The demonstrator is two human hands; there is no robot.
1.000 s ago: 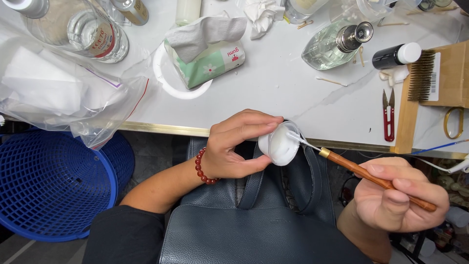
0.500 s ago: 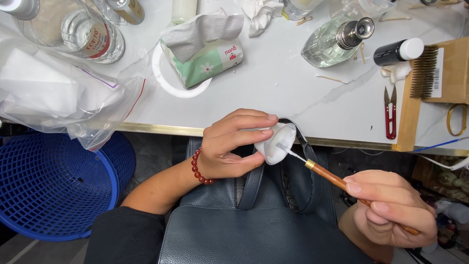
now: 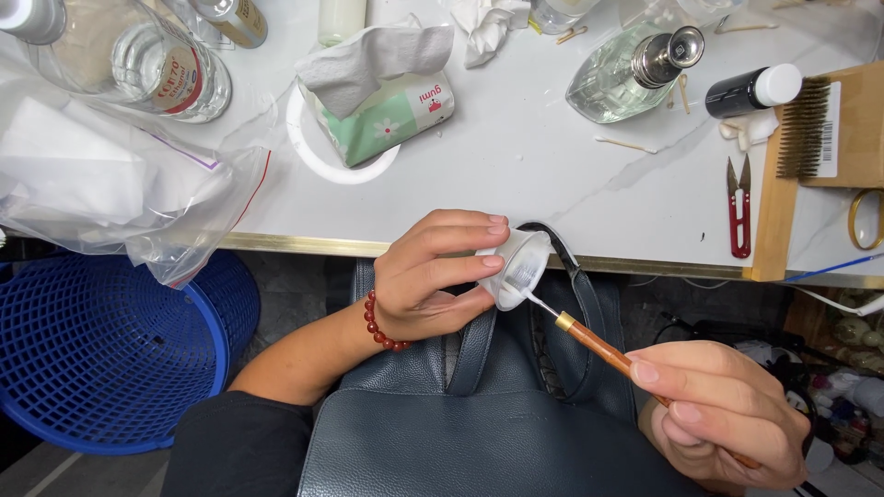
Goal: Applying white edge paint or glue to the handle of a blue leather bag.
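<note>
My left hand [image 3: 433,276], with a red bead bracelet on the wrist, grips a small clear plastic cup [image 3: 520,267] tilted on its side just below the table edge. My right hand [image 3: 723,414] holds a thin brush with a brown wooden handle [image 3: 608,348]; its white tip rests at the cup's mouth. Under both hands lies a dark blue-grey leather bag [image 3: 497,433], one strap [image 3: 562,267] looping up behind the cup.
A white marble-look table [image 3: 534,175] carries a tissue pack [image 3: 378,110], a glass bottle with metal cap [image 3: 626,74], a black bottle [image 3: 750,89], red snips [image 3: 738,207], a wire brush on a wooden board [image 3: 810,124] and plastic bags [image 3: 110,184]. A blue basket [image 3: 101,359] stands lower left.
The cup has turned so its open mouth faces the brush. My right hand has shifted left and down a little, bringing the brush tip to the cup.
</note>
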